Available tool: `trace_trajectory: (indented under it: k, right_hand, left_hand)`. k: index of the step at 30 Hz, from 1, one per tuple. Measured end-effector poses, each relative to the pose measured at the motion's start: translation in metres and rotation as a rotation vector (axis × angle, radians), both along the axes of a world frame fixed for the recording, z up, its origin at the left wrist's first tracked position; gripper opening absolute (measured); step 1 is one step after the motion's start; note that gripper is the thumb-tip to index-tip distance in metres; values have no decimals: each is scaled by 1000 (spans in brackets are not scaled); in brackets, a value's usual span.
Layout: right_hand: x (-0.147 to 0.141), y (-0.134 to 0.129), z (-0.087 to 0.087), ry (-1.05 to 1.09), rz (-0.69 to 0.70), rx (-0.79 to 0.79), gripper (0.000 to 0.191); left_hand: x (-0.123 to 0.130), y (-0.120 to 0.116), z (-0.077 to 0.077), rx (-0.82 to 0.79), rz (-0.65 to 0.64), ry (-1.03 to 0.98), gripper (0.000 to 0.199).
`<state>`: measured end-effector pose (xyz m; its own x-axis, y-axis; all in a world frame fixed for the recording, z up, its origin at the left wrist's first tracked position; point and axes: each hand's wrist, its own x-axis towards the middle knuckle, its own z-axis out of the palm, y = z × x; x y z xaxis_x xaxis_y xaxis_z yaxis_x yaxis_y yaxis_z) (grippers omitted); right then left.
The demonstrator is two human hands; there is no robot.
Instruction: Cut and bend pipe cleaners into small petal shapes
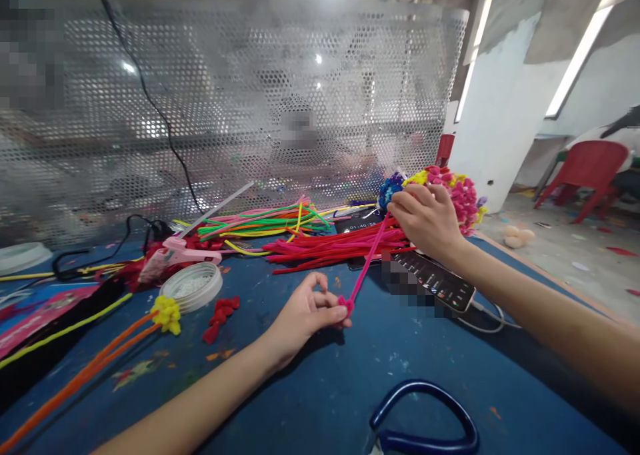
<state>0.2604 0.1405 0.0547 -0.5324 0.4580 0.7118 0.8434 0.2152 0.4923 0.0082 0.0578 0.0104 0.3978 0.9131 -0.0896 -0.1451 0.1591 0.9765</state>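
Note:
A pink pipe cleaner point(369, 260) runs at a slant between my two hands. My left hand point(311, 314) pinches its lower end, which is bent into a small curled bundle point(345, 305), just above the blue table. Higher up and to the right, my right hand point(429, 220) has its fingers closed on the upper end, in front of the flower bunch. A yellow flower point(167, 314) on orange stems and a twisted red piece point(221, 318) lie left of my left hand.
Blue-handled scissors point(425, 385) lie at the front. Behind are a pink glue gun point(185, 252), a lid of white beads point(191, 286), loose pipe cleaners point(260, 220), a phone point(433, 280) with a cable, and a perforated metal screen point(225, 108).

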Motion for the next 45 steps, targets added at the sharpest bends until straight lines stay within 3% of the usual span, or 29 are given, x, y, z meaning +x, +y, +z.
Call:
trace_trajectory:
  k: [6, 9, 12, 15, 19, 21, 24, 29, 33, 37, 45]
  right_hand:
    - [-19, -12, -3, 58, 5, -184, 19]
    - [-44, -33, -3, 132, 248, -352, 23]
    - [-64, -50, -5, 16, 565, -534, 22]
    - [-70, -55, -12, -17, 669, -614, 21]
    - [-71, -53, -26, 231, 784, -688, 18]
    - [-74, -54, -32, 338, 813, -675, 15]
    - [-79, -59, -40, 388, 766, -551, 17]
    - [-83, -66, -45, 331, 700, -414, 21]
    - [-84, -68, -46, 242, 669, -396, 25]
    - [-84, -69, -45, 216, 645, -494, 23]
    - [-79, -64, -39, 217, 717, -937, 19]
  left_hand:
    - [2, -1, -5, 6, 19, -34, 49]
    - [1, -1, -8, 37, 41, -62, 47]
    - [1, -2, -8, 70, 74, -100, 46]
    - [1, -2, -7, 80, 114, -115, 45]
    - [-1, 1, -7, 156, 191, -93, 41]
    - [-3, 2, -8, 277, 280, 28, 35]
    - [-5, 0, -7, 482, 341, 382, 19]
    - [-4, -11, -2, 823, 256, 882, 25]
    - [-1, -17, -4, 996, 183, 1242, 23]
    - [0, -19, -7, 1112, 134, 1423, 28]
    - [-5, -17, -6, 1078, 135, 1482, 29]
